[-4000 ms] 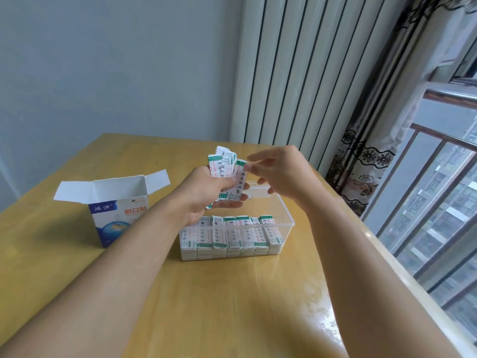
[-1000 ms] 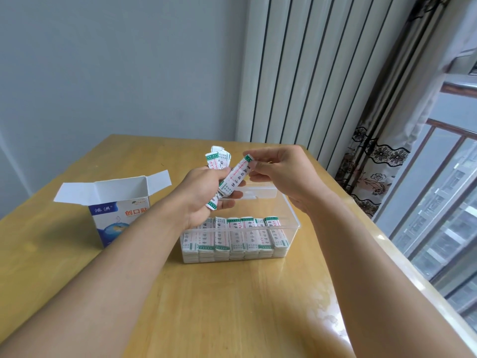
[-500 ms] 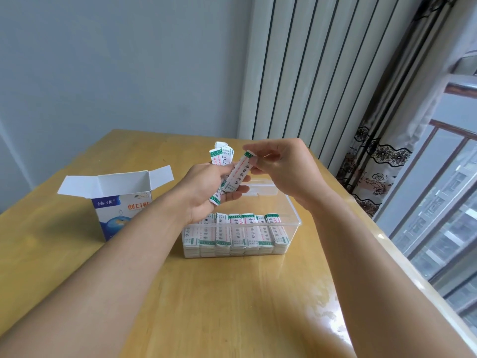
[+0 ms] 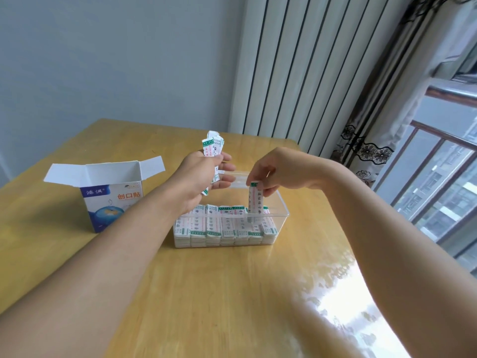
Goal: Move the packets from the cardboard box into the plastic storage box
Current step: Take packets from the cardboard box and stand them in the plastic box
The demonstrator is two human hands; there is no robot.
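Note:
A clear plastic storage box (image 4: 281, 220) stands mid-table, with several stacks of white, green-edged packets (image 4: 222, 226) along its near wall. My right hand (image 4: 278, 171) pinches one packet (image 4: 255, 202) by its top end and holds it upright inside the box, over the right-hand stacks. My left hand (image 4: 201, 177) hovers above the box's far left corner, gripping a small bunch of packets (image 4: 213, 147) that fan out above its fingers. The blue and white cardboard box (image 4: 111, 192) stands to the left, flaps open; its inside is hidden.
The wooden table (image 4: 206, 293) ends close to the right, beside a patterned curtain (image 4: 369, 151) and a window. A white ribbed panel (image 4: 296, 68) and a grey wall stand behind the table.
My right hand has pulled one packet from the bunch in my left hand and lowered it to the right into the plastic box. The left hand stays up with the bunch.

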